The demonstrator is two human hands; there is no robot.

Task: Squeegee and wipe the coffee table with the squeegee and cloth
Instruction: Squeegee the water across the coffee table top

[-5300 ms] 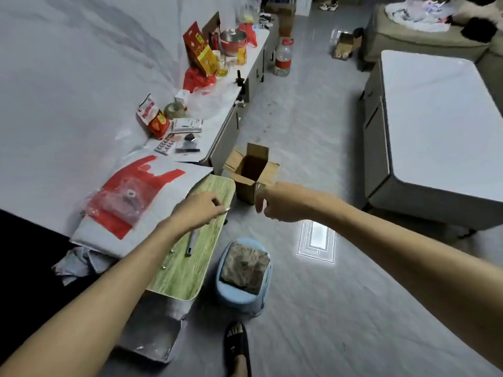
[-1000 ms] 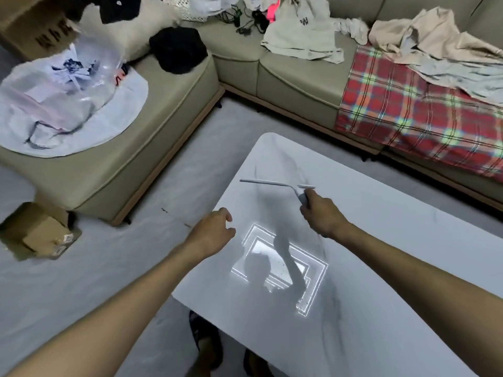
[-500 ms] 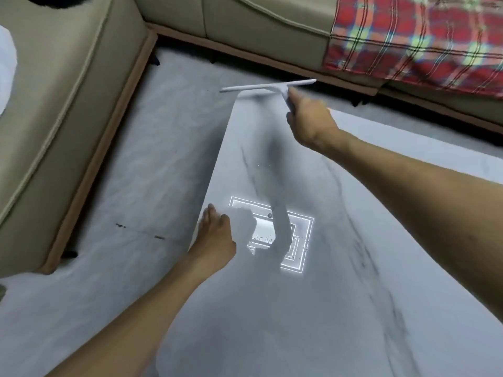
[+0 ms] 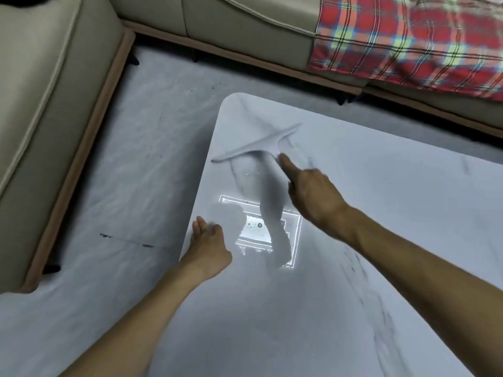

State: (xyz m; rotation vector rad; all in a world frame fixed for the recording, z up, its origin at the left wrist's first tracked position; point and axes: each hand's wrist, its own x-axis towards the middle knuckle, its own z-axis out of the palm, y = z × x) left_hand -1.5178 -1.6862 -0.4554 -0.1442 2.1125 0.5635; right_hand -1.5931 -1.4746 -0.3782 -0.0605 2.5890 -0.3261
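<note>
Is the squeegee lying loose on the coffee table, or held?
Held: the right hand grips the squeegee by its handle, blade near the coffee table corner. Blade contact: cannot tell, blurred.

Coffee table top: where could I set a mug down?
The coffee table is bare right of the right hand, toward the plaid blanket, and in the near stretch between both forearms. The far-left corner is crowded: squeegee there, left hand on the left edge.

The squeegee (image 4: 258, 145) was motion-blurred just past the fingers (image 4: 287, 165) of the right hand (image 4: 313, 194), its handle hidden under them.
</note>
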